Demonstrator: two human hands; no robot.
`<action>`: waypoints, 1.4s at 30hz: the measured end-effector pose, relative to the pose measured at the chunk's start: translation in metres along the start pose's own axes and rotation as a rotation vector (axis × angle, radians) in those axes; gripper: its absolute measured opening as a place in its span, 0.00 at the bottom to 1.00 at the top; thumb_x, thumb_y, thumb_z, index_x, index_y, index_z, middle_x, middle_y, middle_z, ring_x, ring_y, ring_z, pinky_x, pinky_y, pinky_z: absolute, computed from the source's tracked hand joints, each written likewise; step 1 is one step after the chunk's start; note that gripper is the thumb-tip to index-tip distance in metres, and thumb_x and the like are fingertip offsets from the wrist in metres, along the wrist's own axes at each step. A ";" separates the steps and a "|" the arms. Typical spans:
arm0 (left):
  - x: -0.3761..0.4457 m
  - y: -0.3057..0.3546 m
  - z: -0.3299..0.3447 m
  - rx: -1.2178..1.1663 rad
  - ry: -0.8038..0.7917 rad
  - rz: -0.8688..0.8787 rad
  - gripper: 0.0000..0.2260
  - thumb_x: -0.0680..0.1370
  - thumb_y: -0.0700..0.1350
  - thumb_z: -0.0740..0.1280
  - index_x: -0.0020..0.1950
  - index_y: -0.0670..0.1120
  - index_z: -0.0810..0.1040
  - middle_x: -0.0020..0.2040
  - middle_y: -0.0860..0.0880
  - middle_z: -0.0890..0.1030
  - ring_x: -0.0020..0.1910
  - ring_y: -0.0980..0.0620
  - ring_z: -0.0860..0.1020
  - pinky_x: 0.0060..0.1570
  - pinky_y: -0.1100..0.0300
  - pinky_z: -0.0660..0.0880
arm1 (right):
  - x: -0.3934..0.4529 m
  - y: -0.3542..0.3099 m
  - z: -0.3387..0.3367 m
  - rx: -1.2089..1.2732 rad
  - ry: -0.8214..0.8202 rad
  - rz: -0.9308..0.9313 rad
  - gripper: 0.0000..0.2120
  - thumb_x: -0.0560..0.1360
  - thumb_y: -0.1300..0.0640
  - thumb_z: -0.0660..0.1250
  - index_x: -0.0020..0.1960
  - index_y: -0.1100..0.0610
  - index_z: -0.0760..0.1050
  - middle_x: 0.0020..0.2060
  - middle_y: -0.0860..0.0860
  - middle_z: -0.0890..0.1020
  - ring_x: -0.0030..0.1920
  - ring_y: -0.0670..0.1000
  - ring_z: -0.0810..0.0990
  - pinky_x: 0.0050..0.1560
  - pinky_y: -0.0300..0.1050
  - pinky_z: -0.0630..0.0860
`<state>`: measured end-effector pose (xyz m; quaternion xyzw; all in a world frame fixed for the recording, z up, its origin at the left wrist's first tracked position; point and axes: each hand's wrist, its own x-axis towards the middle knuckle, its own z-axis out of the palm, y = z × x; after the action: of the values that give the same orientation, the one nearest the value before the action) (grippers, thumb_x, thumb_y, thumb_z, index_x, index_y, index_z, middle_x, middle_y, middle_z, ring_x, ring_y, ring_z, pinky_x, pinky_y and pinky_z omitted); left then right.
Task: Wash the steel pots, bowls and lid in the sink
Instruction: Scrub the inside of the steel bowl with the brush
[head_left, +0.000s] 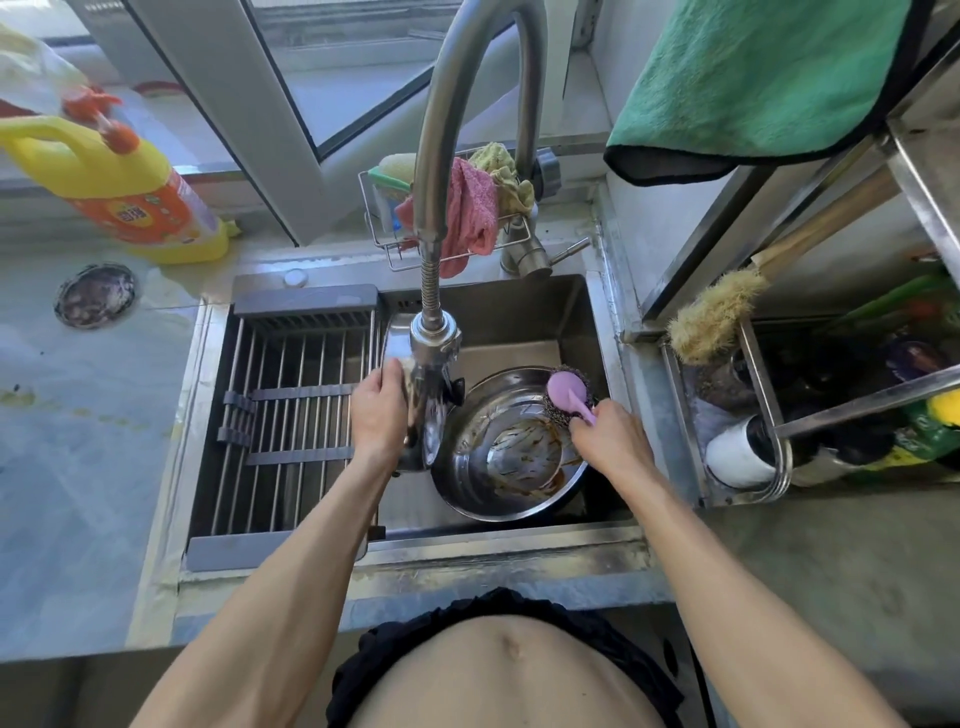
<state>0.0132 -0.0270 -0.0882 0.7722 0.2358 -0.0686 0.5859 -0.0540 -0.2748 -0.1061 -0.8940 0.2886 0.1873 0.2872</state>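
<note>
left hand (378, 413) grips steel pot (415, 415) upright in sink (519, 306), under tap (435, 338) | right hand (610, 439) grips pink scrubber handle (571, 397), pad on rim of stained bowl (511, 447) | rack (291, 415) at left

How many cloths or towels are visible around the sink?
3: a pink cloth and a yellowish cloth hang on the wire rack behind the faucet; a green towel hangs upper right. Others may be hidden.

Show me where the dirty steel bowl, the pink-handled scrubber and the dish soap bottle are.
steel bowl (498, 415), head view, on its inner wall
pink-handled scrubber (563, 388), head view, on its pink head
dish soap bottle (140, 197), head view, on its label
</note>
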 end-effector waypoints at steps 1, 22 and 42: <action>0.001 -0.001 0.001 0.058 -0.008 0.038 0.19 0.85 0.51 0.60 0.36 0.46 0.68 0.31 0.50 0.69 0.31 0.54 0.66 0.34 0.55 0.65 | -0.001 -0.003 -0.002 -0.005 0.008 -0.008 0.10 0.79 0.51 0.61 0.49 0.58 0.72 0.39 0.54 0.77 0.35 0.51 0.75 0.29 0.43 0.64; 0.028 -0.079 0.012 0.816 -0.371 -0.013 0.07 0.83 0.44 0.65 0.52 0.47 0.83 0.50 0.43 0.84 0.47 0.43 0.80 0.46 0.56 0.73 | -0.014 -0.004 0.020 -0.329 -0.036 0.153 0.10 0.77 0.59 0.66 0.57 0.61 0.78 0.51 0.56 0.81 0.52 0.59 0.80 0.41 0.45 0.72; -0.014 -0.075 -0.004 0.694 -0.375 0.025 0.15 0.82 0.44 0.66 0.67 0.43 0.79 0.62 0.42 0.83 0.62 0.42 0.79 0.60 0.56 0.74 | -0.017 -0.014 0.048 -0.024 -0.009 0.283 0.21 0.79 0.61 0.65 0.68 0.63 0.60 0.63 0.61 0.77 0.60 0.62 0.79 0.51 0.52 0.76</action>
<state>-0.0331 -0.0122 -0.1473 0.9014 0.0781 -0.2767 0.3238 -0.0660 -0.2289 -0.1288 -0.8470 0.4080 0.2332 0.2485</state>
